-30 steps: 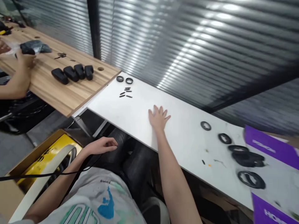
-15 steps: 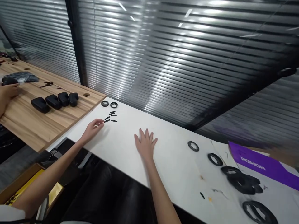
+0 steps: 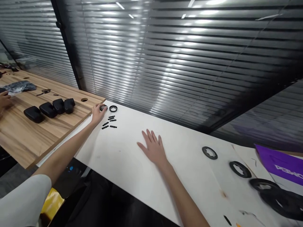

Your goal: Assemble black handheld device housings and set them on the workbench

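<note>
My left hand (image 3: 98, 113) is at the far left end of the white table (image 3: 127, 151), its fingers curled round the edge of a black ring (image 3: 103, 107) that lies there. A second black ring (image 3: 113, 108) sits just right of it. Several small black strips (image 3: 112, 120) are scattered on the white surface below the rings. My right hand (image 3: 155, 149) rests palm down near the middle of the table, fingers spread, holding nothing.
Several black rounded blocks (image 3: 48, 109) stand on the wooden table (image 3: 52, 129) at left, where another person's hand (image 3: 4, 100) touches dark wrapped items. More black rings (image 3: 209, 153) and a purple sheet (image 3: 281, 164) lie at right. Blinds rise behind.
My left hand has moved up and away from beside the strips to the leftmost ring and closed on it. My right hand stays spread on the table. The view has shifted slightly.
</note>
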